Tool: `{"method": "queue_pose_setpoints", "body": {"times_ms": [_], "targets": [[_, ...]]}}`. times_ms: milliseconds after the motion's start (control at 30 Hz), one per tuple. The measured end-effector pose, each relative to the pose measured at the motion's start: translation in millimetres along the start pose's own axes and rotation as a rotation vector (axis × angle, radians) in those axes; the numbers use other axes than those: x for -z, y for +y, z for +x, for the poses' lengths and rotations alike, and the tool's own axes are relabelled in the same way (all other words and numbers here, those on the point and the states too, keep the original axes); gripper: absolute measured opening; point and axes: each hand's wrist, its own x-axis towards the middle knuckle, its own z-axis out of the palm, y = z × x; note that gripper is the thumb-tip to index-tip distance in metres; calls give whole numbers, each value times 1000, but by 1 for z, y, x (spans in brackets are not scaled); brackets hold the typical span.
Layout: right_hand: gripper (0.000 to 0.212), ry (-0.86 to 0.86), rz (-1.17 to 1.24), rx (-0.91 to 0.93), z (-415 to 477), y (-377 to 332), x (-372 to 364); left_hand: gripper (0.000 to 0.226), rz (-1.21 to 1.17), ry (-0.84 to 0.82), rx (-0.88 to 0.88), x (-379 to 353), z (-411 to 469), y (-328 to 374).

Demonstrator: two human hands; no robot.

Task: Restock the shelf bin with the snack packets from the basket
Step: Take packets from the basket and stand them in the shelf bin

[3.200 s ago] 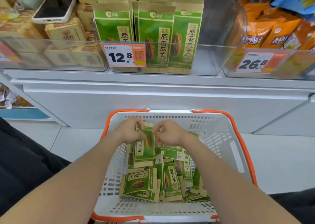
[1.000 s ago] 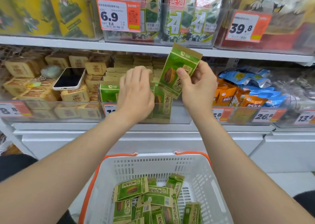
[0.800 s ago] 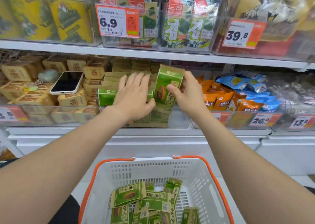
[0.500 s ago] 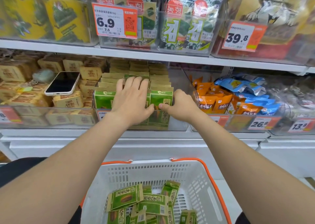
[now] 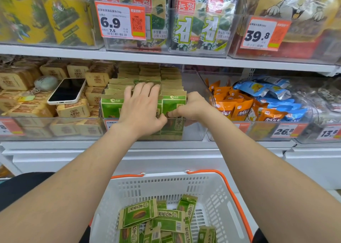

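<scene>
Shelving of white painted metal (image 5: 166,60) ahead of both hands, loaded with clear bins. Below the forearms, white slotted plastic basket with orange handles (image 5: 217,193), holding a loose heap of flat green snack packets with brown edges (image 5: 140,213), not yet shelved. Under the hands, clear plastic shelf bin (image 5: 193,132), packed with upright rows of the same green packets, brown tops showing beyond the fingertips.

Left hand (image 5: 142,109) spread flat, fingers straight, pressing on the packet tops of the middle row. Right hand (image 5: 191,108) just beside it, thumb on the face of the front green packet (image 5: 173,104), fingers curled behind, pinching it at the front right of the bin. Off to the left of the left hand, white smartphone with black screen (image 5: 67,91), lying on tan wrapped snack blocks (image 5: 73,111).

Step in hand, by judgement: seating one packet upright at the front of its row. Looks almost down, level with its neighbours. Next, probably: letting go without tipping it, then dropping a hand to the basket for another packet. Tight space in the bin, so likely more holding back of the rows needed to make room.
</scene>
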Motion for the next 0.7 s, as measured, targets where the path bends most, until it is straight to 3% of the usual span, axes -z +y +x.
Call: {"method": "queue_pose_setpoints", "body": {"times_ms": [167, 367, 467, 600, 700], "targets": [[39, 181, -75, 156, -7, 3, -10, 85, -16, 9, -17, -2, -1, 1], [10, -17, -217, 71, -17, -5, -9, 77, -25, 16, -72, -1, -7, 3], [21, 13, -187, 42, -25, -5, -8, 73, -15, -3, -93, -2, -11, 2], [28, 211, -276, 38, -34, -1, -13, 75, -9, -28, -91, 2, -14, 0], [24, 577, -526, 227, -41, 4, -20, 74, -35, 62, -114, 6, -17, 1]]}}
